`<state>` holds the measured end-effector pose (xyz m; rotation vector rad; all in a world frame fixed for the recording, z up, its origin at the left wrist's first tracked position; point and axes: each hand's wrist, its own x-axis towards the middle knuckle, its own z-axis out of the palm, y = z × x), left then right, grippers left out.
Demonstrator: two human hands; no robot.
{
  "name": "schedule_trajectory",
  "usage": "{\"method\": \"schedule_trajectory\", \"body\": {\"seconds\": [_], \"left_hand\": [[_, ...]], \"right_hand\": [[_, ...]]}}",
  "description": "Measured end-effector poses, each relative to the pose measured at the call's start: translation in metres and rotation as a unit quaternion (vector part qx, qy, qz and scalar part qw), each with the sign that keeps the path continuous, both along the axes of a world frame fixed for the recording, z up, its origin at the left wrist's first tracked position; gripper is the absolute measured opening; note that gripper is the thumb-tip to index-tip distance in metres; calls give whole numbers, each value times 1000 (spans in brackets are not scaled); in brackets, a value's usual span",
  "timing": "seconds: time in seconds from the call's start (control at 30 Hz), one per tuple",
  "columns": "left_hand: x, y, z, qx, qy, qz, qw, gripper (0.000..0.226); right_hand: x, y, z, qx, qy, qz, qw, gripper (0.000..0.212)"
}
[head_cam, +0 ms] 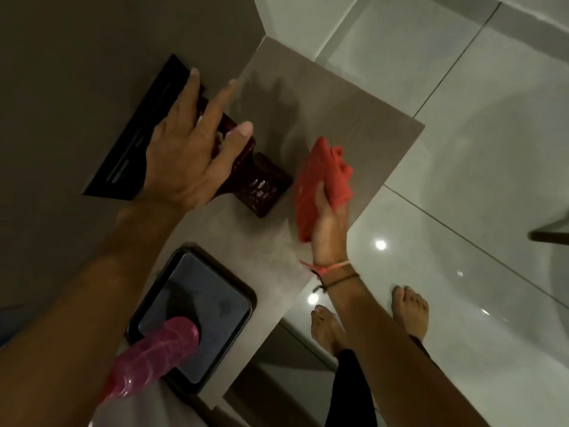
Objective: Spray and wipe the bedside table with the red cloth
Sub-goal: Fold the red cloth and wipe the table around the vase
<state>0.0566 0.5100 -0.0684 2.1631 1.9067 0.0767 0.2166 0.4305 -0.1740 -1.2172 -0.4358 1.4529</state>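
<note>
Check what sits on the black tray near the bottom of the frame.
On the black tray lies a dark rectangular slab, and a pink translucent bottle stands on it. The bottle hides part of the slab, and its lower end is cut off by the left arm.

No legible text anywhere

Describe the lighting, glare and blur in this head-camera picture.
Head view: dim light; bright glare spots on the glossy floor tiles; a hand shadow on the bedside table; the left hand and pink spray bottle look motion-blurred; wide-angle tilt.
</note>
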Motion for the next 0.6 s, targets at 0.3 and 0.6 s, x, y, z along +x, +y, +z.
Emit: {"method": "schedule_trajectory", "body": {"seconds": [0.3, 0.6], "left_hand": [[-18, 14, -4, -22, 12, -26, 999, 103], [-20, 18, -4, -32, -14, -10, 999, 92]], "right_hand": [[-89, 27, -18, -31, -171, 57, 983, 78], [-103, -3, -21, -31, -167, 105, 980, 91]]}}
